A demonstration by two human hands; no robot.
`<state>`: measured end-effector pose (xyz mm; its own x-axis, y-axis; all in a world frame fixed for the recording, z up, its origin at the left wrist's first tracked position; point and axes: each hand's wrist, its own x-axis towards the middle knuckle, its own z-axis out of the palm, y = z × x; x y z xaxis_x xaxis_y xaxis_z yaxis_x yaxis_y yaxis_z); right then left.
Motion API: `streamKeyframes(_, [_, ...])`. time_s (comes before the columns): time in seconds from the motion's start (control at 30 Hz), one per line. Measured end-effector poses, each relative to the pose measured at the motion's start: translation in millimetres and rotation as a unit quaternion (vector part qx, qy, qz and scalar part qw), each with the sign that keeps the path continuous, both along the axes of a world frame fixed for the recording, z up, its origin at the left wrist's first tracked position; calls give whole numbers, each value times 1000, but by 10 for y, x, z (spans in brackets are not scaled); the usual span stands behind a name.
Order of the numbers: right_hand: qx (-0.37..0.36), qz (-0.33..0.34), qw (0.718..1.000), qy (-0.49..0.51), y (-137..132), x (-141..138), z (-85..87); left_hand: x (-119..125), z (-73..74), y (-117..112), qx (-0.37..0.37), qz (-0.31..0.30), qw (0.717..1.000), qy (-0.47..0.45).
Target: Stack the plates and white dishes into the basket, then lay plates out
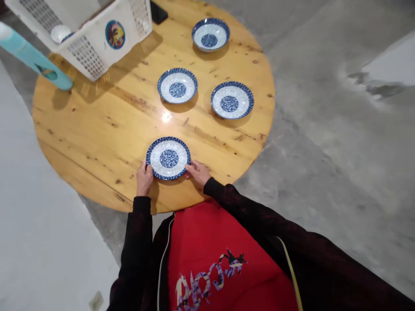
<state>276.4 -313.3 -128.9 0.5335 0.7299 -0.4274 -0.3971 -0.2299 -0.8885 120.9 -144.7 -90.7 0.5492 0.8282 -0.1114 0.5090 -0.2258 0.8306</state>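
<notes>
A blue-and-white patterned plate is at the near edge of the round wooden table, between my two hands. My left hand grips its left rim, thumb on top. On the opposite side my right hand pinches the lower right rim. Whether the plate rests on the wood or is slightly raised, I cannot tell. Beyond it are three matching dishes: one plate at the middle, another plate to the right, and a deeper-looking dish at the back.
The round wooden table has a white plastic basket at its far left, with dishes partly visible inside. A light blue cylinder stands beside the basket. A dark phone-like object lies behind. Grey concrete floor surrounds the right side.
</notes>
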Motion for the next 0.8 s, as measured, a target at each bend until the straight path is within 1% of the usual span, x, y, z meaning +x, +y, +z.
streamKeyframes(0.13, [-8,-6,999,51,-103,72,12,-18,-55,-63,-11,13,1000,-15])
streamKeyframes(0.37, [-23,27,999,17,-87,63,39,-17,-101,-93,-15,14,1000,-15])
streamKeyframes(0.5, [-26,31,999,19,-81,62,32,-14,-118,-98,-5,15,1000,-10])
streamKeyframes(0.8, [-28,31,998,42,-24,57,61,-62,-74,-70,-1,14,1000,13])
